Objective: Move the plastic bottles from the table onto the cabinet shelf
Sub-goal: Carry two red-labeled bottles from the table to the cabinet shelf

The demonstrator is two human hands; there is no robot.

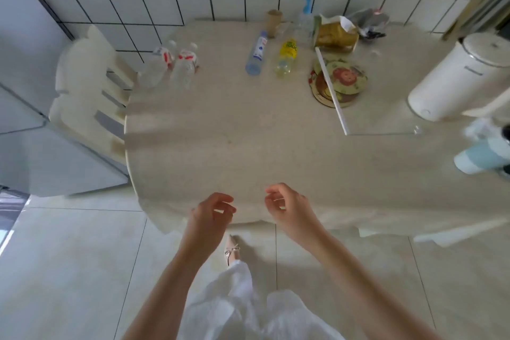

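Observation:
Several plastic bottles stand on the far half of the beige table point(220, 146). Two clear bottles with red-and-white labels point(157, 64) point(186, 64) are at the far left edge. A blue-labelled bottle point(257, 52) and a yellow-labelled bottle point(286, 57) stand near the middle back, and a clear bottle point(305, 24) stands behind them by the wall. My left hand point(211, 214) and my right hand point(287, 206) hover over the near table edge, fingers loosely curled, holding nothing. No cabinet shelf is in view.
A cardboard tube point(273, 22), a torn gold packet point(335, 35), patterned round mats point(340, 81) with a white stick across them, a white kettle point(458, 77) and a pale blue flask point(481, 157) fill the right side. White chairs point(88, 86) stand at the left.

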